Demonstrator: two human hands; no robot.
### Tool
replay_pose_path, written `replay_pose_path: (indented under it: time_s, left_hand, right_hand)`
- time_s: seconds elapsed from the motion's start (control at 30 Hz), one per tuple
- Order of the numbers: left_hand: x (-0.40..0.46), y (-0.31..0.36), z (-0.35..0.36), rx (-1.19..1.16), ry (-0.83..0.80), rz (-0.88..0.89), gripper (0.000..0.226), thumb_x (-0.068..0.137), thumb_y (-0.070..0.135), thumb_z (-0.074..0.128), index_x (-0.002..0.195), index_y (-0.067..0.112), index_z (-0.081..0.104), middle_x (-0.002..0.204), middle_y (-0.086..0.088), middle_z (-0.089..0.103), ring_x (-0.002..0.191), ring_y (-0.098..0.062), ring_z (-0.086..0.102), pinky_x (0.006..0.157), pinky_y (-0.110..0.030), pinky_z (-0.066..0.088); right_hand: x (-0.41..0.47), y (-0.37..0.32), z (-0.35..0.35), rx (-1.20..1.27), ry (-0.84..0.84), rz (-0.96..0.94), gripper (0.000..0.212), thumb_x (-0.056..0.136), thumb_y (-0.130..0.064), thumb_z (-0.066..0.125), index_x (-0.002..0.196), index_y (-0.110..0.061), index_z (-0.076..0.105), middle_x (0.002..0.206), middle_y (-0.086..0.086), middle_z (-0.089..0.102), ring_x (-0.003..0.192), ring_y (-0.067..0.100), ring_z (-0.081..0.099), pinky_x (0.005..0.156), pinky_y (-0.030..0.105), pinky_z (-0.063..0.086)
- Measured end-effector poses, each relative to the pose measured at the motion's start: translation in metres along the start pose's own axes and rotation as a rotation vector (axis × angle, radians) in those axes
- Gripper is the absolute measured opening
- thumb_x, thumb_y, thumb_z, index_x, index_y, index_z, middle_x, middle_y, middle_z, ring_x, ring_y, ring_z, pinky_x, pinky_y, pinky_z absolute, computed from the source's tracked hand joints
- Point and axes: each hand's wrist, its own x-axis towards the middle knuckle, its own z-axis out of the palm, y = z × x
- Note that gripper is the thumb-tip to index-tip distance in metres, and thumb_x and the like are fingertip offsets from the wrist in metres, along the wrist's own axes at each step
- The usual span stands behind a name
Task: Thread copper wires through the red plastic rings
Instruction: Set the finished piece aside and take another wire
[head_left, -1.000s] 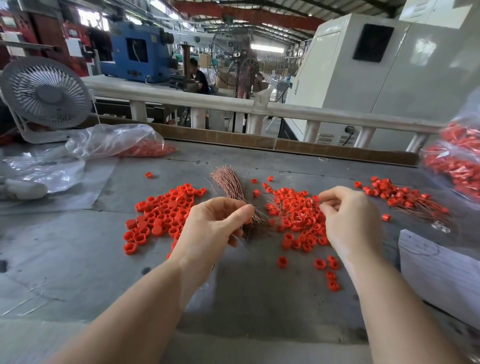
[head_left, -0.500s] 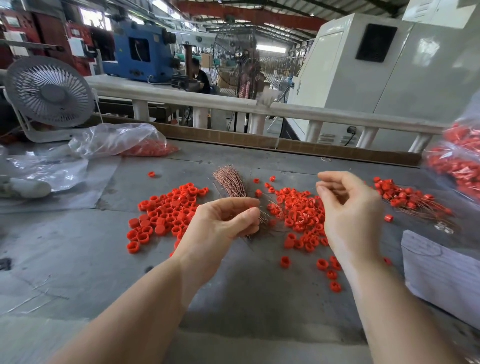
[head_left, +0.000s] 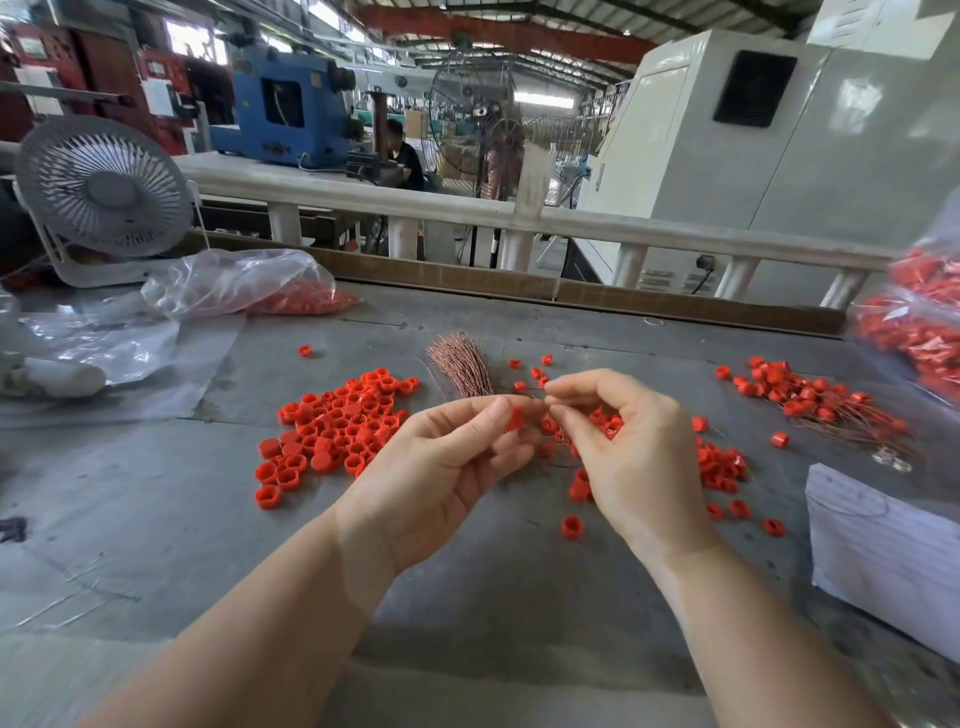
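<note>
My left hand (head_left: 441, 467) pinches a single red plastic ring (head_left: 515, 419) between thumb and forefinger above the grey table (head_left: 156, 519). My right hand (head_left: 628, 447) meets it fingertip to fingertip and pinches a thin copper wire (head_left: 540, 401) at the ring; the wire is barely visible. A bundle of copper wires (head_left: 462, 364) lies fanned out just behind my hands. Loose red rings form one pile (head_left: 337, 431) to the left and another pile (head_left: 719, 462) partly hidden under my right hand.
Rings with wires through them (head_left: 815, 397) lie at the right. A clear bag of red rings (head_left: 249, 286) sits at the back left beside a white fan (head_left: 104, 189). Another bag of red parts (head_left: 919, 317) is at the right edge, above a white paper stack (head_left: 883, 551).
My right hand swung from the right-hand ring pile back to the middle and now meets my left hand. My left hand stayed nearly in place, with a red ring now showing at its fingertips.
</note>
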Motion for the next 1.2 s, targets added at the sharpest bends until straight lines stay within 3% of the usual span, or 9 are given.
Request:
replay_pose_path:
  time_s: [0.1, 0.23, 0.37, 0.63, 1.0, 1.2]
  left_hand:
    - [0.0, -0.001, 0.001, 0.019, 0.043, 0.014, 0.021, 0.072, 0.016, 0.058, 0.077, 0.006, 0.076, 0.065, -0.003, 0.065, 0.061, -0.004, 0.062, 0.063, -0.015, 0.054]
    - [0.001, -0.004, 0.002, 0.059, 0.108, 0.009, 0.018, 0.07, 0.016, 0.06, 0.072, 0.005, 0.075, 0.058, -0.002, 0.061, 0.057, -0.005, 0.06, 0.064, -0.016, 0.055]
    - [0.001, -0.004, 0.001, 0.05, 0.128, 0.043, 0.023, 0.07, 0.016, 0.06, 0.085, 0.001, 0.071, 0.061, -0.001, 0.065, 0.062, -0.006, 0.064, 0.063, -0.015, 0.054]
    - [0.003, -0.003, -0.001, 0.025, 0.142, 0.116, 0.019, 0.072, 0.015, 0.06, 0.077, 0.007, 0.076, 0.073, -0.005, 0.072, 0.071, -0.007, 0.068, 0.064, -0.014, 0.054]
    - [0.007, -0.001, -0.004, -0.019, 0.202, 0.193, 0.023, 0.071, 0.015, 0.06, 0.084, 0.0, 0.07, 0.073, -0.008, 0.07, 0.068, -0.008, 0.067, 0.07, -0.015, 0.055]
    - [0.007, -0.002, -0.009, 0.019, 0.208, 0.162, 0.019, 0.072, 0.02, 0.062, 0.077, 0.007, 0.076, 0.074, -0.005, 0.07, 0.068, -0.006, 0.067, 0.062, -0.016, 0.054]
  right_hand:
    - [-0.001, -0.001, -0.001, 0.007, -0.024, 0.024, 0.019, 0.078, -0.001, 0.071, 0.085, -0.018, 0.072, 0.08, -0.002, 0.07, 0.078, 0.009, 0.066, 0.078, 0.027, 0.052]
    - [-0.001, -0.002, -0.001, 0.032, 0.017, 0.029, 0.018, 0.078, 0.0, 0.071, 0.084, -0.017, 0.071, 0.079, -0.002, 0.07, 0.075, 0.007, 0.065, 0.075, 0.02, 0.051]
    - [-0.001, -0.003, -0.001, 0.046, 0.006, 0.031, 0.019, 0.077, 0.0, 0.072, 0.082, -0.018, 0.071, 0.077, -0.005, 0.069, 0.074, 0.004, 0.064, 0.072, 0.013, 0.049]
    - [-0.002, -0.005, 0.001, 0.084, -0.075, 0.044, 0.02, 0.078, 0.001, 0.071, 0.082, -0.019, 0.07, 0.072, -0.014, 0.067, 0.066, -0.006, 0.06, 0.064, 0.005, 0.042]
    - [0.0, -0.004, 0.001, 0.074, -0.147, 0.109, 0.017, 0.079, -0.004, 0.071, 0.079, -0.021, 0.07, 0.068, -0.017, 0.065, 0.063, -0.003, 0.058, 0.063, 0.007, 0.041]
    - [0.003, -0.001, -0.001, 0.236, -0.101, 0.21, 0.027, 0.077, 0.002, 0.071, 0.072, -0.025, 0.068, 0.062, -0.012, 0.067, 0.061, -0.003, 0.061, 0.061, 0.007, 0.043]
